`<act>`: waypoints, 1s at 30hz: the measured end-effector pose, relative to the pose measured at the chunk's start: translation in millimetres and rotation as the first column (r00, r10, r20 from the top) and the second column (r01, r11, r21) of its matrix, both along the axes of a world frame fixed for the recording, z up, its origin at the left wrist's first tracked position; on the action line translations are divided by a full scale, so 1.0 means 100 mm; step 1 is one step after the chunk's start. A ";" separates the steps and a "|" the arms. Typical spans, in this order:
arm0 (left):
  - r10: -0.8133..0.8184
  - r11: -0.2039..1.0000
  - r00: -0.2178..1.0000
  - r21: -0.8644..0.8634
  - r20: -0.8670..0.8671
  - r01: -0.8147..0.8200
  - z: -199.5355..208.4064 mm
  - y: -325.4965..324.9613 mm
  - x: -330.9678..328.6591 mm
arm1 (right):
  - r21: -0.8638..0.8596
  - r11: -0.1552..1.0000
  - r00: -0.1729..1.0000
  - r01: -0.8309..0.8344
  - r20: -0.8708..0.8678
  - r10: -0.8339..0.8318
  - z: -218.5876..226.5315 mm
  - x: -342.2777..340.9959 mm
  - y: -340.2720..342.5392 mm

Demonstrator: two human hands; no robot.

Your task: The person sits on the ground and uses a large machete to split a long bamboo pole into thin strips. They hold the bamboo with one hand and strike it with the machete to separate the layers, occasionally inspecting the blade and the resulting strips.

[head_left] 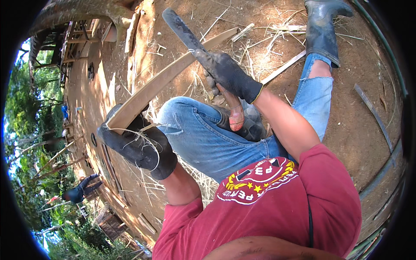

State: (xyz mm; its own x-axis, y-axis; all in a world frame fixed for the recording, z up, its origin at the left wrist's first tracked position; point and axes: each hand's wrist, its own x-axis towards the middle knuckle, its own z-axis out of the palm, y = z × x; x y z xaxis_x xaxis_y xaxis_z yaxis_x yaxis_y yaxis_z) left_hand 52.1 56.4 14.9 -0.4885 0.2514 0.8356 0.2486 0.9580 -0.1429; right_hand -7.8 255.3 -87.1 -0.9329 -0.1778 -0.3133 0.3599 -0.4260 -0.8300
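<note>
My left hand (141, 149), in a black glove, is closed around the near end of a long, pale, flat strip that looks like split bamboo (156, 80). Thin curled fibres hang from that end over the glove. My right hand (225, 74), also in a black glove, grips a machete (182, 29) with a dark blade and a brown wooden handle whose butt sticks out below the fist. The blade crosses the strip near its far end; whether its edge is biting into the strip I cannot tell.
Shavings and thin strips (284, 67) litter the brown dirt. My bent knee (177, 108) lies between my hands, and one rubber boot (321, 34) stretches out at the far right. A long flat strip (372, 106) rests at right. A person (81, 190) is in the left distance.
</note>
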 end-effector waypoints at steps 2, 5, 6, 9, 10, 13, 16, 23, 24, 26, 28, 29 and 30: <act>-0.058 0.996 0.998 0.072 0.029 0.056 -0.03 0.02 0.01 | 0.076 0.993 0.993 -0.086 -0.074 0.092 0.12 0.09 -0.04; -0.086 0.995 0.996 0.056 0.034 0.084 -0.02 0.01 0.02 | 0.114 0.991 0.984 -0.077 -0.152 0.094 0.38 0.21 -0.17; -0.057 0.998 0.998 -0.037 0.005 0.057 0.00 0.01 0.02 | 0.104 0.990 0.983 -0.090 -0.153 0.106 0.45 0.24 -0.20; -0.133 0.981 0.988 0.150 0.077 0.121 -0.13 -0.03 0.09 | 0.122 0.984 0.975 -0.129 -0.167 0.149 0.67 0.39 -0.22; -0.161 0.963 0.983 0.235 0.092 0.136 -0.15 -0.02 0.08 | 0.119 0.983 0.967 -0.140 -0.196 0.162 0.74 0.43 -0.24; -0.245 0.915 0.960 0.359 0.136 0.183 -0.16 -0.05 0.06 | 0.120 0.980 0.942 -0.160 -0.279 0.188 0.94 0.53 -0.34; -0.319 0.821 0.935 0.538 0.155 0.191 -0.14 0.02 0.08 | 0.205 0.975 0.910 -0.084 -0.383 0.158 1.13 0.62 -0.50; -0.594 0.461 0.804 0.833 0.033 0.307 -0.23 -0.19 -0.04 | 0.061 0.997 0.918 -0.051 -0.389 0.071 1.31 0.62 -0.46; -0.619 0.456 0.784 0.795 -0.039 0.399 -0.17 -0.05 -0.07 | -0.003 0.996 0.924 0.093 -0.373 -0.087 1.07 0.52 -0.35; -0.672 -0.067 0.721 0.983 -0.170 0.170 -0.03 0.08 -0.13 | -0.116 0.977 0.961 0.182 -0.192 -0.201 0.55 0.27 -0.05; -0.518 0.448 0.855 0.844 -0.024 0.295 -0.18 0.03 -0.14 | -0.129 0.959 0.964 0.253 0.112 -0.240 0.04 0.11 0.16; -0.454 0.550 0.891 0.797 0.036 0.248 -0.19 0.01 -0.14 | -0.175 0.942 0.952 0.285 0.163 -0.258 -0.28 0.04 0.24; -0.426 0.599 0.903 0.768 0.064 0.227 -0.19 -0.02 -0.12 | -0.163 0.951 0.956 0.263 0.181 -0.233 -0.50 -0.01 0.25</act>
